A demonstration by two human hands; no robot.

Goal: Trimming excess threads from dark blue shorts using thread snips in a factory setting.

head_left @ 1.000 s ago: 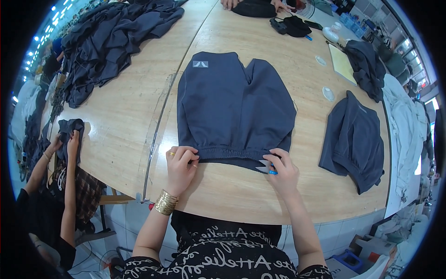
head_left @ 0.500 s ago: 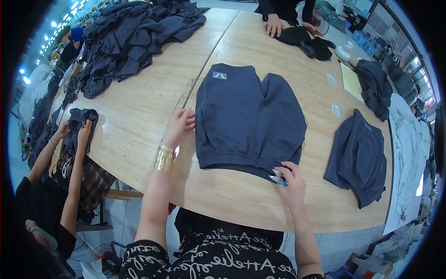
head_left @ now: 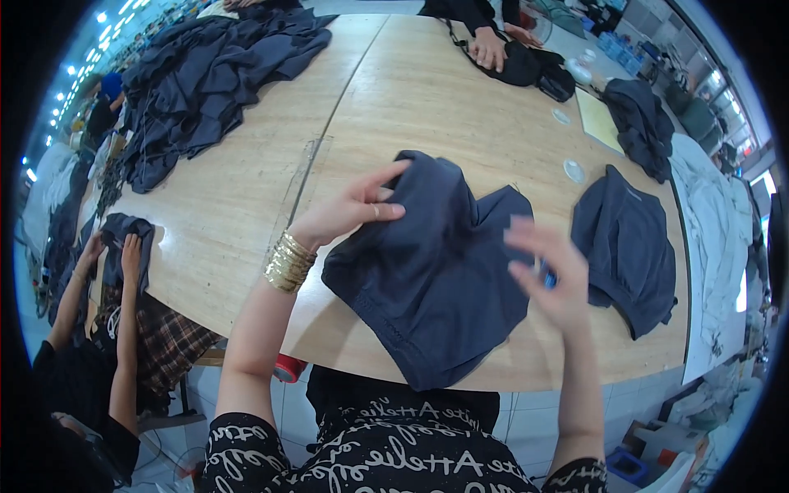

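Observation:
Dark navy shorts (head_left: 427, 246) lie bunched and askew on the table in front of me, elastic waistband toward me and the legs pointing away. The lower corner of the waistband reaches the table's near edge. My left hand (head_left: 362, 201), gold bangles at its wrist, is against the left leg of the shorts, thumb and forefinger spread apart. Over the right side of the shorts my right hand (head_left: 552, 267) is raised and blurred. A small blue tool (head_left: 547, 279) is held in its fingers; its exact kind is hard to make out.
More folded navy garments (head_left: 629, 246) lie to the right. A large heap of dark cloth (head_left: 214, 82) covers the far left. Across the table a person's hand (head_left: 487, 49) rests on a black bag (head_left: 518, 66). At left, another person handles dark cloth (head_left: 127, 234).
The shorts were flat and squared up; now they are turned, rumpled and nearer me. My left hand has moved onto them, and my right hand has risen from the waistband.

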